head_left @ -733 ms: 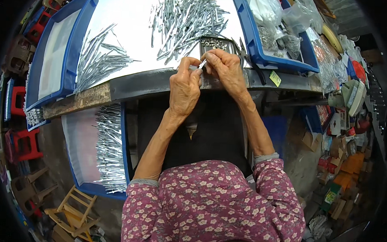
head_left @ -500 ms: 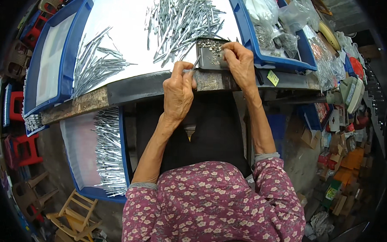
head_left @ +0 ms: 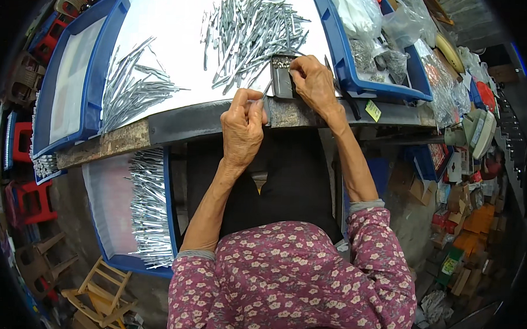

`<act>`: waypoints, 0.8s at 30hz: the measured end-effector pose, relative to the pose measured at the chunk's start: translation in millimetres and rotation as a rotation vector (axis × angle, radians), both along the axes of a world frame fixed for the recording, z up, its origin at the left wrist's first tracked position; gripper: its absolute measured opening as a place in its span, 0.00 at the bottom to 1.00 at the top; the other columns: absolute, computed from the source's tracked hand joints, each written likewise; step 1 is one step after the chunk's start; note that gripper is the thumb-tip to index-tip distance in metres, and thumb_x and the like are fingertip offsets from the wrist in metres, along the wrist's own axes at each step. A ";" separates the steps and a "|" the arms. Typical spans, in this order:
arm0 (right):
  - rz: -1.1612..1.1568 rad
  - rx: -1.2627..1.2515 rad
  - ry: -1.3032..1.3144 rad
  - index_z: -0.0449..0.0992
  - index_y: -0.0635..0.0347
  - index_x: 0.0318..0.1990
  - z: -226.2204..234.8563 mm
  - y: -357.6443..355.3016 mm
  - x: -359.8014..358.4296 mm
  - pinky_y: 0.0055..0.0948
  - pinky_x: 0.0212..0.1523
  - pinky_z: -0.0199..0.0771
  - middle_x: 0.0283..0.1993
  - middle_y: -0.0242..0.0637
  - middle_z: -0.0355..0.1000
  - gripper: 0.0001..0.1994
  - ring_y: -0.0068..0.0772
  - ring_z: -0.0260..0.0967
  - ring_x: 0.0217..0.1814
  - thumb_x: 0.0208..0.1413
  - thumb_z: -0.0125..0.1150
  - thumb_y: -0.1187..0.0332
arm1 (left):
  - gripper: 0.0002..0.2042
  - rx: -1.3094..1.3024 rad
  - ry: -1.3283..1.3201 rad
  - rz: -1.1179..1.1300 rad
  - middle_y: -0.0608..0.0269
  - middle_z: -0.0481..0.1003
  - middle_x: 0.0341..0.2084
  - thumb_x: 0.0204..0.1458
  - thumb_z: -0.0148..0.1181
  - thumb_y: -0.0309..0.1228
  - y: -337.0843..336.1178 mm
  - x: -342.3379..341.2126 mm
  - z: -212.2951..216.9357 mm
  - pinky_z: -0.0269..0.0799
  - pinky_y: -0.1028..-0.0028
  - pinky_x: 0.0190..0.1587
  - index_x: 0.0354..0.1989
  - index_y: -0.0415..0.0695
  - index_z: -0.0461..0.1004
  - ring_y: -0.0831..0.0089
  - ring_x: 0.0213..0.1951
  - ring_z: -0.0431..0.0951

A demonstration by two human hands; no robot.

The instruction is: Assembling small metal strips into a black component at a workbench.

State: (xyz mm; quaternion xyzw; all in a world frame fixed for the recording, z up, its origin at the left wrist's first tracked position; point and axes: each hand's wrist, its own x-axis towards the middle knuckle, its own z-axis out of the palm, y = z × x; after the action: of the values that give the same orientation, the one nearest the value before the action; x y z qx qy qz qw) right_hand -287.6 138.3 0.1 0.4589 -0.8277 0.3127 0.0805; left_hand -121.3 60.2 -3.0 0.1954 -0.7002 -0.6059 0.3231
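Observation:
My left hand [head_left: 241, 126] rests at the front edge of the bench, its fingers pinched on a thin grey metal piece [head_left: 267, 87] that points up toward a small dark box [head_left: 280, 78]. My right hand [head_left: 314, 80] lies right beside that box, fingertips curled down at its right edge and into the small parts inside. What those fingertips hold is hidden. A heap of grey metal pieces [head_left: 251, 30] lies just behind the box on the white work surface [head_left: 175, 39].
A second heap of metal pieces [head_left: 132, 93] lies at the left of the surface. A blue bin [head_left: 359, 84] with clear bags sits at the right. Below the bench, a blue tray [head_left: 170, 219] holds a row of metal pieces. Boxes and stools crowd the floor.
My hands, together in front of me holding a piece, have parted. The right went forward to the small dark box. The left stayed by the bench edge with the piece.

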 end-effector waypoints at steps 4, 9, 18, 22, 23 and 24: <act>0.006 0.036 0.051 0.70 0.64 0.27 -1.3 -4.9 0.4 0.40 0.32 0.68 0.29 0.46 0.68 0.03 0.49 0.68 0.31 0.42 0.54 0.75 | 0.03 0.016 -0.009 -0.009 0.66 0.67 0.11 0.50 0.45 0.21 -1.6 0.6 1.5 0.59 0.81 0.18 0.31 0.38 0.66 0.83 0.15 0.66; -0.004 0.116 0.157 0.70 0.63 0.27 0.1 -10.1 0.3 0.37 0.30 0.67 0.29 0.43 0.68 0.02 0.46 0.67 0.29 0.43 0.54 0.75 | 0.03 0.038 0.002 -0.019 0.67 0.67 0.11 0.51 0.46 0.21 -2.9 1.1 1.5 0.59 0.81 0.18 0.32 0.38 0.66 0.84 0.15 0.65; 0.113 0.170 0.116 0.67 0.66 0.24 7.5 -11.8 -3.4 0.39 0.29 0.65 0.26 0.48 0.67 0.03 0.50 0.66 0.28 0.42 0.53 0.76 | 0.03 0.123 -0.013 -0.022 0.69 0.67 0.11 0.50 0.47 0.23 -5.3 3.2 4.1 0.57 0.82 0.18 0.32 0.39 0.66 0.86 0.14 0.63; 0.103 0.243 0.135 0.67 0.67 0.24 8.9 -16.1 -4.2 0.41 0.28 0.65 0.23 0.49 0.67 0.05 0.52 0.66 0.26 0.41 0.53 0.74 | 0.03 0.192 -0.029 -0.031 0.70 0.66 0.11 0.50 0.47 0.22 -7.6 3.9 9.0 0.58 0.82 0.19 0.32 0.38 0.66 0.86 0.14 0.62; 0.104 0.239 0.136 0.67 0.67 0.24 8.7 -16.7 -6.1 0.41 0.28 0.65 0.23 0.49 0.67 0.05 0.52 0.66 0.26 0.41 0.53 0.74 | 0.03 0.189 -0.028 -0.030 0.70 0.66 0.11 0.50 0.47 0.22 -8.2 3.4 9.3 0.58 0.82 0.19 0.32 0.38 0.66 0.86 0.14 0.62; 0.131 0.205 0.105 0.67 0.67 0.24 8.0 -16.2 -8.6 0.41 0.28 0.65 0.23 0.50 0.67 0.05 0.53 0.66 0.26 0.41 0.53 0.74 | 0.03 0.245 0.002 -0.044 0.70 0.66 0.11 0.51 0.47 0.22 -8.7 2.6 9.3 0.57 0.83 0.17 0.32 0.38 0.65 0.87 0.14 0.62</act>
State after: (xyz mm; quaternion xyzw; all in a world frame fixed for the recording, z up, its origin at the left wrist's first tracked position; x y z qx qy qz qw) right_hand -296.2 122.1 8.1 0.5336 -0.8183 0.2062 0.0558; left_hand -118.7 51.6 6.3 0.2173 -0.6246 -0.6942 0.2841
